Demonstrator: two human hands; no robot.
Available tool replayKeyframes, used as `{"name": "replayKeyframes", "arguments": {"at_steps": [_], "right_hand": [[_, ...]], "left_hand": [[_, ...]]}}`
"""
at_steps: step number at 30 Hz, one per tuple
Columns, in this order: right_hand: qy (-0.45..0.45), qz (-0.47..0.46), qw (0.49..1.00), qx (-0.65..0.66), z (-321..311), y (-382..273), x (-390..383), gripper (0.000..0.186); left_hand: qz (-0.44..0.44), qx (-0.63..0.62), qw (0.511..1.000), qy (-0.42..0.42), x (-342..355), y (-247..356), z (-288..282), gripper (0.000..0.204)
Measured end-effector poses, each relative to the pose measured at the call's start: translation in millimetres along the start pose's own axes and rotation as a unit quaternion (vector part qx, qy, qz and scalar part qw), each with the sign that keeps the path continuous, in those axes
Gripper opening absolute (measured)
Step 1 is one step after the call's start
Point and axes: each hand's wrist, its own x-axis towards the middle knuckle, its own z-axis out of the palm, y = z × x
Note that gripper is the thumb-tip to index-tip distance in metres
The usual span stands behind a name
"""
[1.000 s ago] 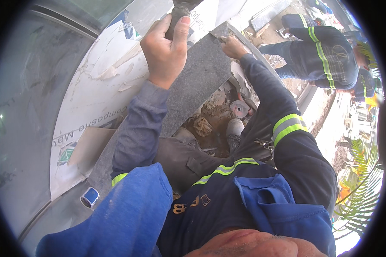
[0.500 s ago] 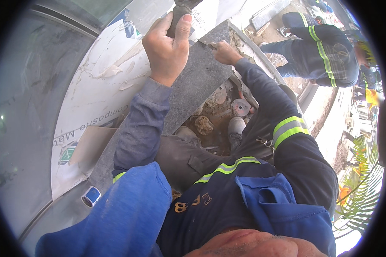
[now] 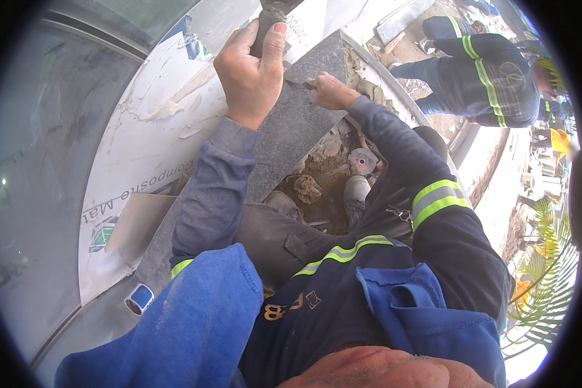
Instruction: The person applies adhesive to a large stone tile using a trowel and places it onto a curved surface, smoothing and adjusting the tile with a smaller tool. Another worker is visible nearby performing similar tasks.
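My left hand (image 3: 252, 81) is raised at the top, its thumb and fingers closed around a grey, mortar-smeared object (image 3: 273, 26); the upper end runs out of view, so its kind is unclear. To the right, my right hand (image 3: 333, 92) is closed on a thin, dark-bladed tool (image 3: 297, 83), perhaps a small trowel. Its tip points toward my left wrist, over the dark grey stone slab (image 3: 281, 139). Most of the tool's handle is hidden by my fingers. Grey mortar (image 3: 372, 90) lies along the slab's right side.
A grinder-like tool with a round disc (image 3: 362, 161) lies by my boots, near a mortar lump (image 3: 307, 188). White printed sheeting (image 3: 155, 123) and a glass panel (image 3: 39, 149) border the left. A roll of tape (image 3: 139, 299) sits lower left. Another person (image 3: 491, 81) bends at upper right.
My right hand has come left and slightly nearer, bringing the thin tool across the slab toward my left wrist. My left hand stays nearly still, with the grey object in it.
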Motion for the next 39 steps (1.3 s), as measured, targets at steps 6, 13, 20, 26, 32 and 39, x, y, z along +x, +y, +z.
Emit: {"name": "replayKeyframes", "arguments": {"at_steps": [6, 13, 20, 26, 32, 39], "right_hand": [[0.065, -0.002, 0.992, 0.105, -7, 23, 15, 0.043], [0.088, 0.074, 0.993, 0.036, 27, -18, 23, 0.042], [0.023, 0.033, 0.999, 0.027, 53, -49, 17, 0.039], [-0.062, -0.045, 0.995, 0.059, 23, -66, -1, 0.044], [-0.009, -0.059, 0.972, 0.227, -50, -44, -49, 0.045], [0.027, 0.017, 0.934, 0.356, -97, -26, -79, 0.046]], "left_hand": [[-0.014, 0.056, 0.998, -0.007, 1, -8, -6, 0.038], [-0.072, 0.008, 0.997, 0.025, 3, 23, -6, 0.031], [-0.089, 0.025, 0.995, 0.025, 4, 25, -2, 0.030], [-0.085, 0.048, 0.995, 0.032, 6, 22, -8, 0.030], [-0.038, 0.163, 0.986, 0.026, 11, 0, -53, 0.030], [-0.033, 0.375, 0.923, -0.077, -36, -37, -143, 0.043]]}}
